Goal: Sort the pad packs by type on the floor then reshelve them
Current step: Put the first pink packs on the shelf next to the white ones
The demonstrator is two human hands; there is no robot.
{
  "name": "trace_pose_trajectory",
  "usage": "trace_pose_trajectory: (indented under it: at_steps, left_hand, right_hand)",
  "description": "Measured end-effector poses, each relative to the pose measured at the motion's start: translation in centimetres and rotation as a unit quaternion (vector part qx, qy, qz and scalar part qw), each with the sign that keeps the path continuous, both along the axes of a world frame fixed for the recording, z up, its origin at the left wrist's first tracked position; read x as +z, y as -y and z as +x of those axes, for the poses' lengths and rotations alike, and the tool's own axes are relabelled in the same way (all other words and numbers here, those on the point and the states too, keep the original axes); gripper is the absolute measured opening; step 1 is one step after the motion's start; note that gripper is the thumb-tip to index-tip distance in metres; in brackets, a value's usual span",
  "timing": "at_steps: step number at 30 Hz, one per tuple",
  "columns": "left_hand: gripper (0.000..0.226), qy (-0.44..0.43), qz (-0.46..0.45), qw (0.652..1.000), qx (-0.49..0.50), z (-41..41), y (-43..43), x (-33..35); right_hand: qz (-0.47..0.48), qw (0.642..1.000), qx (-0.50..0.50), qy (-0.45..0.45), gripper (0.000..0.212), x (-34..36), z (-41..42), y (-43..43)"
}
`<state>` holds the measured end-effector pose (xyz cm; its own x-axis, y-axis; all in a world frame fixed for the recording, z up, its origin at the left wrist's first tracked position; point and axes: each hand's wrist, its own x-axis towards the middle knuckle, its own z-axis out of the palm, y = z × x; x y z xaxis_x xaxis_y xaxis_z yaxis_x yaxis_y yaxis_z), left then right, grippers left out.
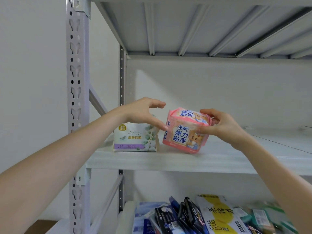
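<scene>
Two pink pad packs, one stacked on the other, stand tilted on the grey middle shelf. My right hand grips them from the right, thumb on the front and fingers over the top. A white pad pack with a purple strip and leaf print stands upright to their left on the same shelf. My left hand hovers spread above the white pack, fingers straight, one fingertip touching the left edge of the pink packs.
The grey metal rack has a perforated upright at the left and an upper shelf overhead. The lower shelf holds several packs: blue, black, white-and-yellow and green ones. The middle shelf runs on to the right.
</scene>
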<state>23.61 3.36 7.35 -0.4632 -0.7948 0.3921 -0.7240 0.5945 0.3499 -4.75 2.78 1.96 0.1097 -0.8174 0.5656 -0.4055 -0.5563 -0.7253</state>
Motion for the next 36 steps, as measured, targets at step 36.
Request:
trace_pose_trajectory:
  at_steps: [36]
  left_hand:
    - [0.084,0.158,0.103,0.977,0.095,-3.9,22.6,5.9]
  right_hand:
    - [0.176,0.968,0.125,-0.126,0.056,7.4,1.3,24.1]
